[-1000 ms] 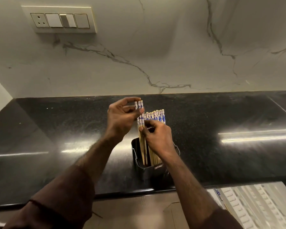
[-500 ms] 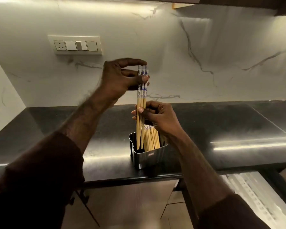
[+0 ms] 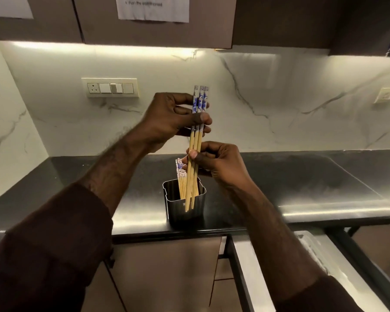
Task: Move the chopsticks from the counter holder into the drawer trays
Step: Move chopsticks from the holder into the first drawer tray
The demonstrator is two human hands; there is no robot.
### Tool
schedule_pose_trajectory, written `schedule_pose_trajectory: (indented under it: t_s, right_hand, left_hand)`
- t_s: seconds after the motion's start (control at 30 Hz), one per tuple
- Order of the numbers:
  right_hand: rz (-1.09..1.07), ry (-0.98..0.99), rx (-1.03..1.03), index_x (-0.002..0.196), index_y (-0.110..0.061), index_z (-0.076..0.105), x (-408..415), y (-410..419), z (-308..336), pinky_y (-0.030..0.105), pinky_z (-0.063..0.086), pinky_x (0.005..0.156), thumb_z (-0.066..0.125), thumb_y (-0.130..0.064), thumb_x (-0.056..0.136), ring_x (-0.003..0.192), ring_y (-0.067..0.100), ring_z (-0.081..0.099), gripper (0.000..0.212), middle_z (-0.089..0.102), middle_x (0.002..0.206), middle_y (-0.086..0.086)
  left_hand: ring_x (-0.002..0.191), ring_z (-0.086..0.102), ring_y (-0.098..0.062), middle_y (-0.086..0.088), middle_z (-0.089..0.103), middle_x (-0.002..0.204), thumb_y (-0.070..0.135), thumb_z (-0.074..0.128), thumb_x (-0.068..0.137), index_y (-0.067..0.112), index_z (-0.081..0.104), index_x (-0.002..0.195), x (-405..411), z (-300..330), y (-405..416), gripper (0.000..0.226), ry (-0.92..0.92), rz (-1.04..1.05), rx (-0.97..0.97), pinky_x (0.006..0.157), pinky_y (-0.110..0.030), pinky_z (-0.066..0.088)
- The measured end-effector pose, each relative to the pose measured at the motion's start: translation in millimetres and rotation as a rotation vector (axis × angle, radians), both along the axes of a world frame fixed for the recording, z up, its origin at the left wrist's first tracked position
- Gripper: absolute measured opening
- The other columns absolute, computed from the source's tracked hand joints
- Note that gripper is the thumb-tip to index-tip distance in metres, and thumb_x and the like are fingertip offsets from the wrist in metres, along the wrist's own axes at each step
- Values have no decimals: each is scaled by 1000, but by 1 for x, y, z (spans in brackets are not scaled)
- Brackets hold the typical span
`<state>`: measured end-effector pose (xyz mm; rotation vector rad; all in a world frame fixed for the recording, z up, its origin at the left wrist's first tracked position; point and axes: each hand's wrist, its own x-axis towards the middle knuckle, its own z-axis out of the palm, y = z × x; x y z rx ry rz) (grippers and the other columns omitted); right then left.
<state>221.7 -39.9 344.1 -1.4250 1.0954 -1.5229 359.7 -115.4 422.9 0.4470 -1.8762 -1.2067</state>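
- Standing open at your lower right, the pale ribbed drawer tray (image 3: 338, 266) sits below the glossy black counter (image 3: 313, 190).
- Your right hand (image 3: 221, 164) pinches the shafts of three pale bamboo chopsticks with blue-and-white patterned tops (image 3: 195, 149), their tips level with the square steel holder (image 3: 185, 208) near the counter's front edge.
- Your left hand (image 3: 173, 118) clamps their patterned ends.
- More chopsticks stand inside; uncountable.

A white marble backsplash with grey veins (image 3: 279, 104) runs behind a glossy black stone counter (image 3: 313, 176), lit warmly by a strip under the dark brown upper cabinets (image 3: 155, 30). A cream switch plate with one socket (image 3: 109, 87) sits on the wall at left, a smaller cream outlet (image 3: 387, 95) at right. A white printed paper sheet (image 3: 152, 7) hangs on one cabinet door, and brown lower cabinet fronts (image 3: 167, 273) fill the space beneath the counter.
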Motion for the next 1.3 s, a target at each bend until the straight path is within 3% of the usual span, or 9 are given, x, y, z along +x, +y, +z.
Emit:
schedule_pose_trajectory:
  t_s: [0.13,0.27,0.53,0.67,1.0,1.17,1.3]
  right_hand:
    - [22,20,12,103,-1,69,-30,46,4,35,61,80,64,-7,91,82,21,74,14,76,87,9]
    - [39,37,43,104,1,69,-76,101,3,38,60,83,65,-8,91,88,28,74,17,75,94,16]
    - [-20,42,119,102,-2,71,-178,199,-12,32,60,78,68,-7,89,87,26,74,14,76,95,16]
    - [-60,70,178,102,-5,71,-218,225,-26,39,60,83,68,-7,88,90,27,74,14,76,95,14]
    - [-159,24,333,92,-10,73,-276,218,-73,25,59,71,67,-4,87,84,22,75,9,77,89,11]
    - [-198,21,455,92,-10,74,-301,187,-101,30,60,75,68,-6,88,86,23,75,8,77,89,10]
    - [-231,11,602,90,-10,74,-315,166,-130,30,60,74,69,-6,87,84,21,75,7,77,88,9]
  left_hand:
    - [74,76,-24,-4,77,80,5,71,81,10,68,97,-27,-1,45,17,3,41,-15,62,-27,59]
    - [76,75,-28,-9,77,83,2,69,83,6,68,98,-71,-8,97,16,45,41,0,63,-29,59]
    - [79,75,-33,-15,76,85,1,67,86,3,68,99,-177,-19,175,14,119,-24,120,67,-33,60]
    - [82,74,-34,-16,75,88,-1,64,87,3,68,99,-218,-27,193,13,120,-87,174,68,-34,60]
    - [88,74,-32,-15,76,91,2,63,88,4,66,103,-292,-85,163,15,55,-177,330,72,-34,61]
    - [89,74,-27,-16,75,96,9,68,83,3,67,108,-318,-122,124,25,14,-153,462,71,-30,60]
    - [86,75,-24,-14,76,95,10,69,84,4,68,105,-334,-167,97,21,-58,-112,568,68,-26,59]
